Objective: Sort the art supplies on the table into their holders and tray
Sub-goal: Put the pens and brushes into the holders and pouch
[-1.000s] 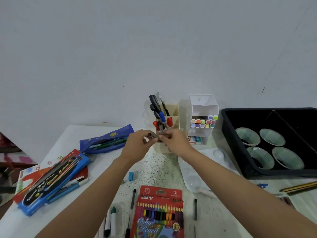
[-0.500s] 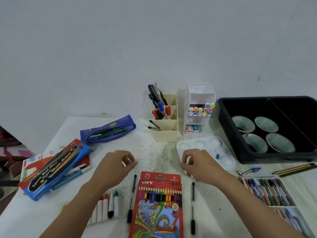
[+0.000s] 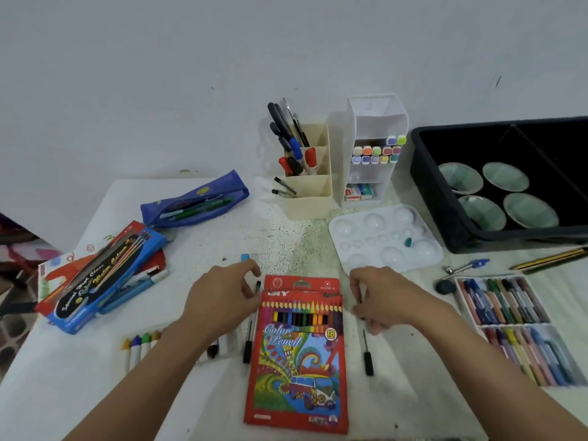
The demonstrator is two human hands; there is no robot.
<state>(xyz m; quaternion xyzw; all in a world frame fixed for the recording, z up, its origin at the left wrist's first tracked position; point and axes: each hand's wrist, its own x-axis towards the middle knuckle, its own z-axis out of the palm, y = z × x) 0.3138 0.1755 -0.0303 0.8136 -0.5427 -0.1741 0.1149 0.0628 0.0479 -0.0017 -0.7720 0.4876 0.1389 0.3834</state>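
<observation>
A red colour pencil box [image 3: 297, 354] lies flat at the table's front middle. One black pen [image 3: 247, 351] lies along its left side; my left hand [image 3: 222, 299] curls thumb and forefinger round that pen's top end. A second black pen [image 3: 368, 358] lies to the right of the box, and my right hand [image 3: 380, 297] covers its upper end with curled fingers. Both pens still rest on the table. At the back stand the beige pen holder [image 3: 310, 198] and the white marker holder [image 3: 375, 122]. The black tray [image 3: 445, 218] sits at the right.
A white palette [image 3: 359, 253] lies behind my right hand. Crayon trays [image 3: 515, 329] and loose pencils [image 3: 550, 257] are at the right. A blue pencil case [image 3: 194, 202], watercolour pencil packs [image 3: 95, 281], a small blue cap [image 3: 244, 257] and crayons [image 3: 140, 342] are at the left.
Both hands came back from the beige holder to the table's front. They moved in beside the colour pencil box and closed on the two black pens. The view tilted down.
</observation>
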